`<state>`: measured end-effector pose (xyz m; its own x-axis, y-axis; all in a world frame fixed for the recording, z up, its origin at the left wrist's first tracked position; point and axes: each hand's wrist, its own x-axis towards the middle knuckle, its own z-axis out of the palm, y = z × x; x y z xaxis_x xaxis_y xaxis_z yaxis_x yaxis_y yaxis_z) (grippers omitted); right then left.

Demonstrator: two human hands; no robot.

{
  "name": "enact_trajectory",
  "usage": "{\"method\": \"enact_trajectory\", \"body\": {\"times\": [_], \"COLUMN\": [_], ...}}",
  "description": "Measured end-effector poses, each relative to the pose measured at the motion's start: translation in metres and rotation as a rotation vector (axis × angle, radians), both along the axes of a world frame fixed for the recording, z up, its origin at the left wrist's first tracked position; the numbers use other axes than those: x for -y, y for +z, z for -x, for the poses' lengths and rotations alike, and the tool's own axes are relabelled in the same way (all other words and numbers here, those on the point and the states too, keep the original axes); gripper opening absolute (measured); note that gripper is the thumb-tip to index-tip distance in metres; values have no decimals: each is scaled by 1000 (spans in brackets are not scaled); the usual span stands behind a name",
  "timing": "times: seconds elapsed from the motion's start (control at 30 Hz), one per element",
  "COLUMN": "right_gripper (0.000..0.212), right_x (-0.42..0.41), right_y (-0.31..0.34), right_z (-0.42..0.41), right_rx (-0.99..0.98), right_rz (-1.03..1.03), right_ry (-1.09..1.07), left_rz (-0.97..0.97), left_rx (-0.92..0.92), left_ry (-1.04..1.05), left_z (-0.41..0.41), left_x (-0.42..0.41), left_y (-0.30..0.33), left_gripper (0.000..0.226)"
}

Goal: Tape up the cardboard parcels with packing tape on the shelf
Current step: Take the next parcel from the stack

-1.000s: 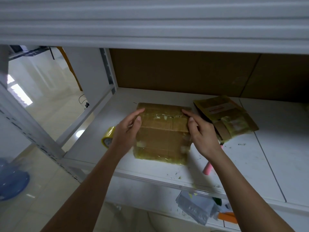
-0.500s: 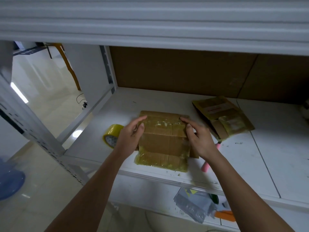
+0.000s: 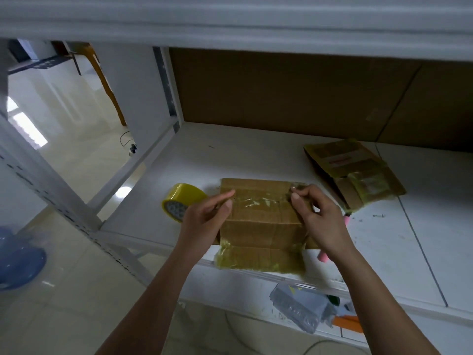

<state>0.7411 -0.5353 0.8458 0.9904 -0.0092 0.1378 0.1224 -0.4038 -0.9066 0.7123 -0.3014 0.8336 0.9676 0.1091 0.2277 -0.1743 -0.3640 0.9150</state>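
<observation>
The cardboard parcel (image 3: 261,221) at the front edge of the shelf (image 3: 256,155) is already banded with tape (the roll of packing tape (image 3: 180,202) lies just left), its top strip being pressed by the straight-fingered left hand (image 3: 204,221) and pinched by the right hand (image 3: 320,221), while the second parcel (image 3: 353,172) appears partly taped.

White metal shelf (image 3: 256,155), scuffed and speckled toward the right. Lying on it: brown cardboard parcel wrapped in yellowish tape (image 3: 261,226) at the front edge, yellow roll of packing tape (image 3: 183,204) just left, flattened taped cardboard parcel (image 3: 353,172) farther right, pink marker-like stick (image 3: 323,257) partly hidden.
</observation>
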Motion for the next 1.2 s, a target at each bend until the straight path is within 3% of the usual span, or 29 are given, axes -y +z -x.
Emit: {"method": "enact_trajectory", "body": {"times": [0.2, 0.53, 0.67, 0.9, 1.2], "right_gripper": [8, 14, 21, 30, 62], "right_x": [-3, -8, -9, -4, -2], "right_y": [-3, -10, -9, 7, 9], "right_z": [-6, -10, -7, 12, 15], "right_rx": [12, 18, -32, -78, 66], "right_rz": [14, 100, 140, -40, 348], "right_ry": [-39, -132, -110, 13, -125], "left_rz": [72, 20, 59, -188, -190], "left_rx": [-27, -91, -113, -64, 3], "left_ry": [41, -5, -28, -151, -224], "left_z": [-4, -19, -16, -18, -24], "left_x": [-1, -5, -5, -12, -34], "left_y": [0, 2, 2, 23, 39], "left_gripper": [29, 30, 22, 32, 35]}}
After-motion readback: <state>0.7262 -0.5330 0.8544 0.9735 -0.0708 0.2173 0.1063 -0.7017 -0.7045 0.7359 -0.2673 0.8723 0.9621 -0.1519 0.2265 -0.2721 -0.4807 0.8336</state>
